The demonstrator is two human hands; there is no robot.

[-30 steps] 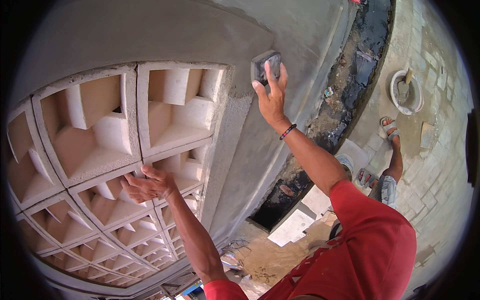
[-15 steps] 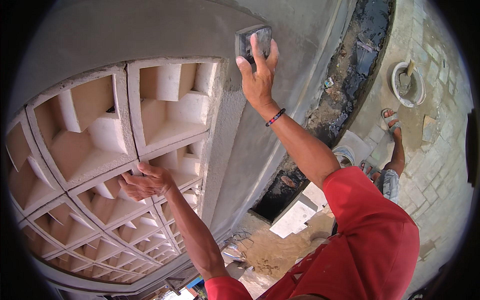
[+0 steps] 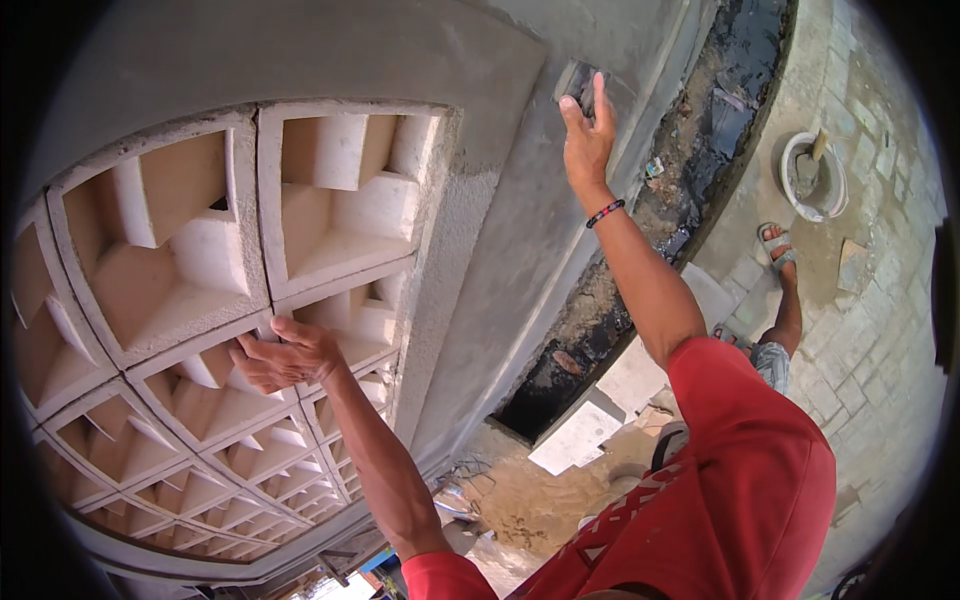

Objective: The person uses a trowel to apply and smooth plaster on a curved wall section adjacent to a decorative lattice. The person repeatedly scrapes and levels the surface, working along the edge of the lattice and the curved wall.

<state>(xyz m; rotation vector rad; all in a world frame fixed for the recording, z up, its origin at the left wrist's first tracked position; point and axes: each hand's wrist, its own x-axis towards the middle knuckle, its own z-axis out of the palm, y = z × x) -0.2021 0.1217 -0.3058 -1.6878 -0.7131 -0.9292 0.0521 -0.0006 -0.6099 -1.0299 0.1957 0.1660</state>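
Observation:
My right hand (image 3: pixel 588 140) is closed round a dark grey rectangular block (image 3: pixel 572 82), holding it against the smooth grey plastered wall (image 3: pixel 480 260). The thumb and one finger show stretched along the block; the other fingers are partly hidden. On the left, my left hand (image 3: pixel 287 357) curls its fingers over the edge of a pale breeze block (image 3: pixel 175 345) in the openwork grid. The fingertips reach into the opening and are partly out of sight.
Along the wall's foot runs an open drain (image 3: pixel 715 130) with dark water and litter. A white bucket (image 3: pixel 815 205) with grey mix and a handle stands on the paving (image 3: pixel 860 340). Nearby is a sandalled foot (image 3: pixel 778 245). White slabs (image 3: pixel 580 435) lie beside the drain.
My right hand has moved right with the block, across the plaster toward the drain side. My left hand keeps its hold on the breeze block.

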